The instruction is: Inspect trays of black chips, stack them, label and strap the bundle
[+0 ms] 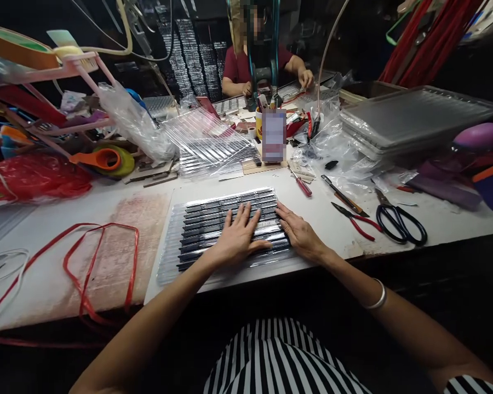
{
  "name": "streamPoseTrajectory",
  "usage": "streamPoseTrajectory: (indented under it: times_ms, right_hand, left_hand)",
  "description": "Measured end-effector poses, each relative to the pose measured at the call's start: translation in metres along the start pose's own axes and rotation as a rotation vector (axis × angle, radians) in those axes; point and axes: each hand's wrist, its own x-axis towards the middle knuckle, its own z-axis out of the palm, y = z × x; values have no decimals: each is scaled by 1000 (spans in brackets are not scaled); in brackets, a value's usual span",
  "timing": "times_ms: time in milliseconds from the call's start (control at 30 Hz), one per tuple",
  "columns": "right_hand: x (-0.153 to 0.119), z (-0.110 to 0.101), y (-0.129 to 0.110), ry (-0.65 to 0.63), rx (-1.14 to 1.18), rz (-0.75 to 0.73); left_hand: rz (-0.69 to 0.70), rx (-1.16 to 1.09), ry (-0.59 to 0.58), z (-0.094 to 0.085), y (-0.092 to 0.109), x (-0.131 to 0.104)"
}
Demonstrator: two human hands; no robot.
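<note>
Several dark, narrow strips with fine teeth or pins (205,225) lie in rows in a clear ridged plastic tray (168,249) near the table's front edge. Across the middle of the rows rests my left hand (240,235), palm down with its fingers spread. My right hand (298,230) is at the tray's right side, its extended fingers touching the right ends of the strips. Neither hand is wrapped round anything. The strips under my left palm are hidden.
Right of the tray lie a screwdriver (302,183), a cutter knife (345,196), red-handled pliers (357,220) and scissors (398,219). Clear trays (209,137) stand behind. Red ribbon (94,262) loops at left. A phone (274,137) stands upright; a person (234,71) works opposite.
</note>
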Motion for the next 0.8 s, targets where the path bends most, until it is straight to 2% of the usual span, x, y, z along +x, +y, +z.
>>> streamPoseTrajectory:
  times_ms: [67, 133, 367, 433, 600, 700, 800]
  right_hand:
    - [0, 4, 1, 20, -22, -19]
    - [-1, 6, 3, 39, -42, -32]
    - [-6, 10, 5, 54, -131, -42]
    - [-7, 12, 4, 55, -177, -53]
    - [-9, 10, 3, 13, -286, -120]
    - [-9, 8, 4, 2, -302, -126]
    - [-10, 7, 4, 10, -273, -112]
  left_hand:
    - [-12, -29, -32, -1, 17, 12]
    - [-47, -63, -68, -3, 25, 20]
    - [-112, -130, -155, -11, 25, 23]
    - [-122, -104, -139, -9, 28, 23]
    - [-117, 42, 13, 3, 36, 21]
    - [-63, 39, 24, 5, 25, 12]
    - [-135, 34, 70, 3, -9, -15]
